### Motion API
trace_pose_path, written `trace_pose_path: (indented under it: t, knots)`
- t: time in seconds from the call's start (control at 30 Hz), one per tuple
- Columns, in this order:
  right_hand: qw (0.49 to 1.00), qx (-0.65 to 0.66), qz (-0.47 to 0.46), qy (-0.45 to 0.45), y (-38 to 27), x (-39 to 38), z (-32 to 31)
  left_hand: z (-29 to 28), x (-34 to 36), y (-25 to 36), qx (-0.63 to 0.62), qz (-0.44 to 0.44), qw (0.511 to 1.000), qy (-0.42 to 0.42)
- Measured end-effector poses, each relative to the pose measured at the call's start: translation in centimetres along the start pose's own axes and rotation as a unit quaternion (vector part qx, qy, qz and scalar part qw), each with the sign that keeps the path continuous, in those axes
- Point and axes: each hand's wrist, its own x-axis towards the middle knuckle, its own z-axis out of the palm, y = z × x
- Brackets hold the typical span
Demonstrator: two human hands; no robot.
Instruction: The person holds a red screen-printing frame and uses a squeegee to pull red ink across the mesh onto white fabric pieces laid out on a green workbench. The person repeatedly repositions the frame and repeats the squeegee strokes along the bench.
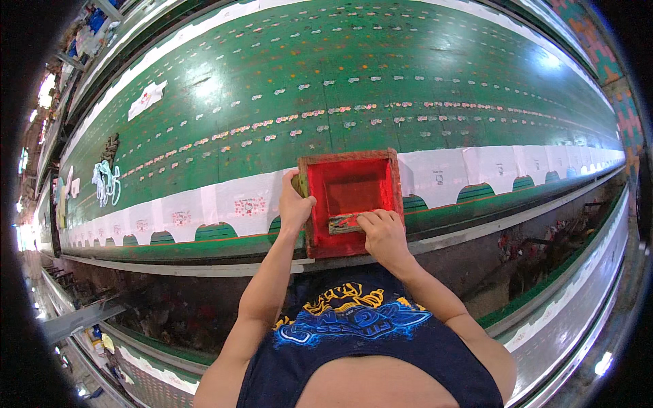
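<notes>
A wooden screen printing frame [347, 158], its inside coated in red ink, lies over the near edge of a long green table. My left hand [294, 207] is closed round the frame's left side, thumb over the rim. Inside the frame, my right hand [384, 234] grips the right end of a worn wooden squeegee [340, 224] near the frame's front side. Under and beside the frame runs a row of white fabric pieces [441, 175]. Pieces to the left carry a red and pink print [249, 206]; those to the right show only dark outlines.
The green table [272, 68] bears rows of small coloured print marks. Tangled white cord [105, 182] and a dark rag [110, 147] lie at the left, with a loose white fabric piece [147, 99] farther back. A metal rail [224, 270] follows the near edge.
</notes>
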Motion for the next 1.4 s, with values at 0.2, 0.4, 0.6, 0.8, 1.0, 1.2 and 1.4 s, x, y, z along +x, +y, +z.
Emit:
trace_pose_path:
  t: [0.2,0.4,0.6,0.8,1.0,1.2,1.4]
  knots:
    - [1.000,0.012,-0.004,0.007,0.3,0.0,-0.1,0.2,0.1,0.0,0.034,-0.042,0.998,-0.010]
    - [1.000,0.012,-0.012,0.026,0.5,0.0,0.0,0.6,0.5,-1.2,0.035,-0.027,0.999,-0.012]
    - [1.000,0.019,-0.025,0.001,0.4,-2.8,-1.7,0.7,0.6,-1.4,0.030,-0.005,0.999,-0.022]
    - [0.992,-0.026,-0.092,0.081,1.9,-1.7,1.2,0.7,0.6,-1.4,0.045,0.009,0.999,-0.021]
    - [0.989,-0.046,-0.077,0.121,4.2,6.3,2.9,0.7,0.8,-1.3,0.048,0.024,0.998,-0.026]
    - [0.991,0.012,-0.058,0.119,4.0,8.5,-0.6,0.9,1.2,-2.7,-0.026,0.037,0.999,-0.024]
    - [0.996,0.025,-0.043,0.073,2.6,5.8,-2.8,1.0,1.1,-2.3,-0.004,0.031,0.999,-0.023]
